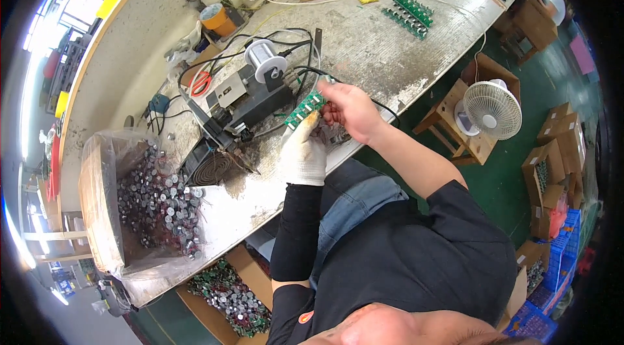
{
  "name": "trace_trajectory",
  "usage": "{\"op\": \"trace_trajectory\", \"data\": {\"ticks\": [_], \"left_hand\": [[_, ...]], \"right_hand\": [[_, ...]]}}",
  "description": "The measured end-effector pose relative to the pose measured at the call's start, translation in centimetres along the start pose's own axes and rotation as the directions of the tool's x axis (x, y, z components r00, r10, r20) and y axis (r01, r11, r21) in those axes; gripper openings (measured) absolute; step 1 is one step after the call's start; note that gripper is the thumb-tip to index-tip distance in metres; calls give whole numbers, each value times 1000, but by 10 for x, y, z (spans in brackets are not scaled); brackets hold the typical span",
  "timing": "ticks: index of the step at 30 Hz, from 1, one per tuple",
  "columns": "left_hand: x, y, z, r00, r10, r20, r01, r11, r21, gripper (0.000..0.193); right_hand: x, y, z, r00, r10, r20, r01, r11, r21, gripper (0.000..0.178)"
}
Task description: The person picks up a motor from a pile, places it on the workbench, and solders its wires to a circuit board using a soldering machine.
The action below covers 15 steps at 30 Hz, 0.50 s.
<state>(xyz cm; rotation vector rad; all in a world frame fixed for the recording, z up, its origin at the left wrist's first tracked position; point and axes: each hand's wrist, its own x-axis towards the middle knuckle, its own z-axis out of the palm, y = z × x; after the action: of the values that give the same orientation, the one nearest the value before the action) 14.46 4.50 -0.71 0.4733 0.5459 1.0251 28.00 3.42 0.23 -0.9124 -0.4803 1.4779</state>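
My left hand [303, 155], in a white glove with a stained fingertip, grips a green circuit board strip [300, 115] carrying rows of small light parts. My bare right hand [354, 112] is at the strip's upper right end, its fingers curled and pinched together. A small silvery bit shows by those fingertips; what they hold is too small to make out. Just left of the strip stands a dark soldering machine [260, 99] with a spool of solder wire [262, 59] on top. A coiled dark hose or cord [213, 167] lies below the machine.
A plastic-lined carton [103, 205] of round silvery parts with leads stands on the bench's left. Below is a carton [250, 266] of boards. More green boards [409, 15] lie at the back. A white fan [492, 110] stands right, near cartons [564, 140] and blue crates [564, 244].
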Motion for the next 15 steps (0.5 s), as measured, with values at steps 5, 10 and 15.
{"op": "trace_trajectory", "data": {"ticks": [5, 10, 15], "left_hand": [[-13, 14, 5, 996, 26, 83, -43, 977, 210, 32], [0, 13, -9, 986, -136, 92, 142, 988, -56, 37], [-1, 6, 1, 999, 42, 15, -42, 999, 23, 35]], "right_hand": [[-4, -9, -5, 998, 48, 50, -52, 996, 74, 11], [13, 5, -16, 967, 192, 169, -234, 932, 277, 18], [3, -1, 3, 998, -6, 68, 2, 999, 52, 11]]}}
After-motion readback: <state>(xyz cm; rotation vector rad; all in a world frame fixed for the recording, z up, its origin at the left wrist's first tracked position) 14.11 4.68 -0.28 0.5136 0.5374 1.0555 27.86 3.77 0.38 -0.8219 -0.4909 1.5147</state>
